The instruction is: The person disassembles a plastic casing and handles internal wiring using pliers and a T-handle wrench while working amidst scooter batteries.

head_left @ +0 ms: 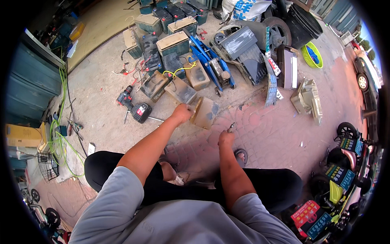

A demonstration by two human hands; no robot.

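R hand (226,139), abt 1 o'clock: fingers curled tight round a small metal tool (231,127), tip pointing up. L hand (184,113), just L of 12: fingers bent in at the L edge of a dusty brown battery (206,114); can't tell if they grip it. Batt. sits on the ground at 12. Cordless drill (134,108) at 11. Farther, 12: blue floor jack (214,66). Far, 1 o'clock: green tub (306,57).
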